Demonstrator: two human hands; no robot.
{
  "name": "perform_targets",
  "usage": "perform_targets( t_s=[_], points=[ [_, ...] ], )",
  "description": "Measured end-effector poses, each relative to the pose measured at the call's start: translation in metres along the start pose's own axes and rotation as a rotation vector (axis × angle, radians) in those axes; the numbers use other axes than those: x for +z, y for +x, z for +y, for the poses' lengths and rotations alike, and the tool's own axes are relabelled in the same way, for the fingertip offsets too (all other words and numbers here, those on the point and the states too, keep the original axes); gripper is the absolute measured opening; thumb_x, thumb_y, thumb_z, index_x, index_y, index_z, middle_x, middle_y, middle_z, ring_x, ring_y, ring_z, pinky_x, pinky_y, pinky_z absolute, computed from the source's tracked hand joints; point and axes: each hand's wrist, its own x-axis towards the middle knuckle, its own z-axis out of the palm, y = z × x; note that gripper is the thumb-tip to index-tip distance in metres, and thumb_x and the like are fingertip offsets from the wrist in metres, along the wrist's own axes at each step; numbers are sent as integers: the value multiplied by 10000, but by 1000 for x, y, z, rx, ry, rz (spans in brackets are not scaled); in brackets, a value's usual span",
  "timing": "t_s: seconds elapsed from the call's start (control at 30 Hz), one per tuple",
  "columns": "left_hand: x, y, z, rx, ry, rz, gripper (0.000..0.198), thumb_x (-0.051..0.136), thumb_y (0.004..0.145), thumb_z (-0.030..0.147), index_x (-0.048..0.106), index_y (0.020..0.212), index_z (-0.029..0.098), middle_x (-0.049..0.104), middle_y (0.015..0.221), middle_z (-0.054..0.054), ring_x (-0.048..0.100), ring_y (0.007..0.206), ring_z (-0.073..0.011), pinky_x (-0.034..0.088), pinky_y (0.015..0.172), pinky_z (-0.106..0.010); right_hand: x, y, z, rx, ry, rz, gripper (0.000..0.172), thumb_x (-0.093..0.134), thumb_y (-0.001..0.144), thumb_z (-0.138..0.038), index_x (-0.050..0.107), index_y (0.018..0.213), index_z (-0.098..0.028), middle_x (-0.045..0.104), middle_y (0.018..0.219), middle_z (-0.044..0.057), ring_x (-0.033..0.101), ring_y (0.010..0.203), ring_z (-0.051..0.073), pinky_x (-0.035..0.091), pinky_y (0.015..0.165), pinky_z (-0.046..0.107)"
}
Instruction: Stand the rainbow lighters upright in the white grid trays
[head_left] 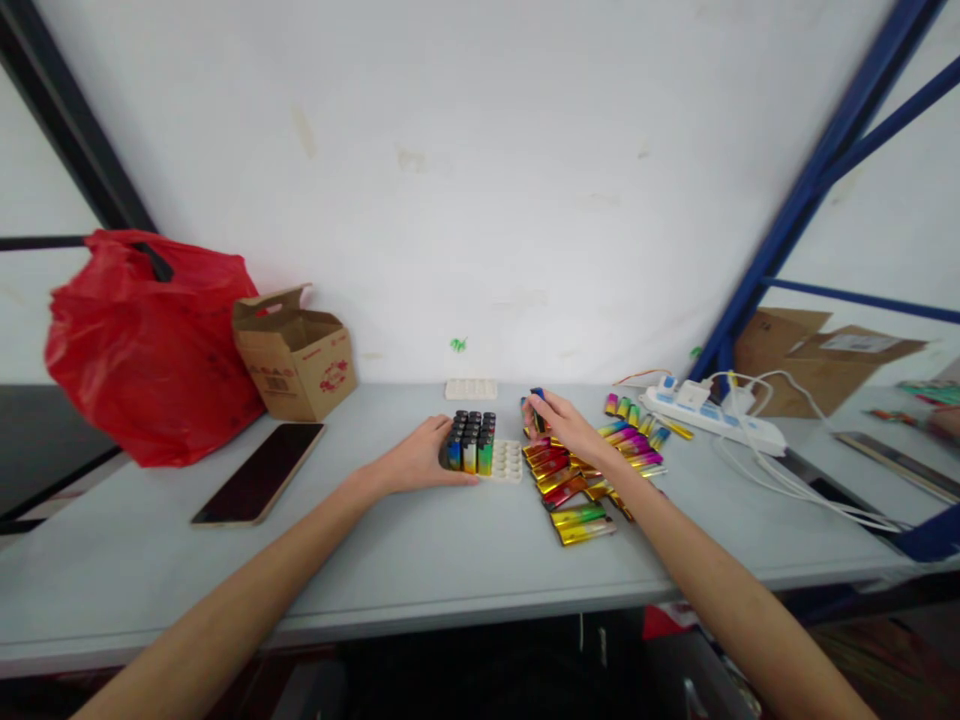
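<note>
Several lighters [471, 443] seemingly stand in a tray [508, 463].

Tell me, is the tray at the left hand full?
Partly full: the tray has lighters standing at its left, bare slots at its right.

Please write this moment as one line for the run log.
left hand: against upright lighters in part-filled tray | right hand: holds lighter | loose lighters: on table, right of tray

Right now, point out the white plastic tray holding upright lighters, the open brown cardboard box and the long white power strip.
White plastic tray [508, 461], head view: slotted right part.
Open brown cardboard box [289, 374], head view: printed wall.
Long white power strip [716, 421], head view: casing's middle.
</note>
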Motion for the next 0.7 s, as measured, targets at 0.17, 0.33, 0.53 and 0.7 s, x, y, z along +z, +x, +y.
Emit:
perform_targets(
  t_s=[0.17,0.33,0.53,0.7],
  points=[
    [0,0,-1,-3,1,-2,872,862,667,764,663,1319,221,690,1312,-147,649,1248,-395,513,1134,-519,15,0,1,24,-63,61,591,489,916,-825,504,838,-239,346,633,-80,331,528,117,300,487,248],
    [1,0,-1,-11,-13,2,847,870,661,746,677,1290,213,691,1310,-153,649,1234,-397,519,1112,-531,24,0,1,-54,-354,207,627,481,936,-778,367,629,-243,330,610,-32,352,615,137,265,560,281],
    [1,0,0,-3,-4,-4,846,873,668,739,672,1308,223,690,1305,-146,647,1231,-390,513,1118,-530,29,-1,2,-81,-462,258,526,479,944,-610,368,581,-247,345,567,-24,374,578,142,269,563,289],
    [0,0,0,-15,16,-22,871,852,678,763,656,1324,213,672,1333,-159,630,1267,-399,496,1148,-535,30,-4,-3,-145,-458,257,489,475,998,-604,448,674,-239,479,621,-15,467,635,161,341,603,284]
  ],
)
